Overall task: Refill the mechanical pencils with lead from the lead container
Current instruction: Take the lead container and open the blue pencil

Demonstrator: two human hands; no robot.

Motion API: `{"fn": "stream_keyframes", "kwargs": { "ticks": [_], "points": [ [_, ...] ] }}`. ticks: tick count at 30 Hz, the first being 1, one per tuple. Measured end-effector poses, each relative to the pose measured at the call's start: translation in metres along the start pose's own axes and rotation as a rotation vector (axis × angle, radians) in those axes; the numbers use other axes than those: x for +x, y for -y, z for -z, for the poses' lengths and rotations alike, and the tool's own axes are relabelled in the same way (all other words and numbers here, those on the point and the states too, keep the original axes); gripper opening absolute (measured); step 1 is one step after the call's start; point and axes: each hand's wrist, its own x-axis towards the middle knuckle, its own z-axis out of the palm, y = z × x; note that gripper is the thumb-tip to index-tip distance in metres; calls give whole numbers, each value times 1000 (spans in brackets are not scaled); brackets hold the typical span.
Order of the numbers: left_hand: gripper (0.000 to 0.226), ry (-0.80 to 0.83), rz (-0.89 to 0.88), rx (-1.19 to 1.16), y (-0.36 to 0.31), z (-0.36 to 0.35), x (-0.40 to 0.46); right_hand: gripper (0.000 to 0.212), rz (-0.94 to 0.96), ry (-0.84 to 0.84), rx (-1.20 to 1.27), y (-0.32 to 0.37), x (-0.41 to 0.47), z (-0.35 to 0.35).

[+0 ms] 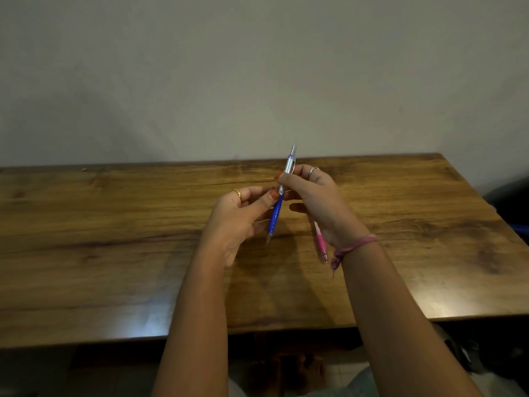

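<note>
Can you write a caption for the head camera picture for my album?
Two hands hold a blue mechanical pencil above a wooden table.

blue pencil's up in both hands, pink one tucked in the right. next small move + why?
Probably pull the cap off the top end of the blue pencil. The right hand grips its clear upper barrel, the left hand pinches it at mid-length, and the cap end points up, seemingly closed. The pink pencil stays tucked in the right palm. No lead container is in view.
</note>
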Motion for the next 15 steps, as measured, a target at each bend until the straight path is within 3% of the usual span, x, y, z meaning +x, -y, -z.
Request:
{"fn": "stream_keyframes", "kwargs": {
  "ticks": [3,6,10,15],
  "points": [
    [42,74,-8,-34,0,0,-2,10,55,-19,13,0,-1,-4],
    [41,135,-3,36,1,0,-3,18,100,-55,68,1,-1,-7],
    [34,180,-2,73,4,-4,-2,24,75,50,356,6,-3,-10],
    [37,201,-19,65,3,-5,-5,22,60,58,596,6,-4,-15]
  ]
}}
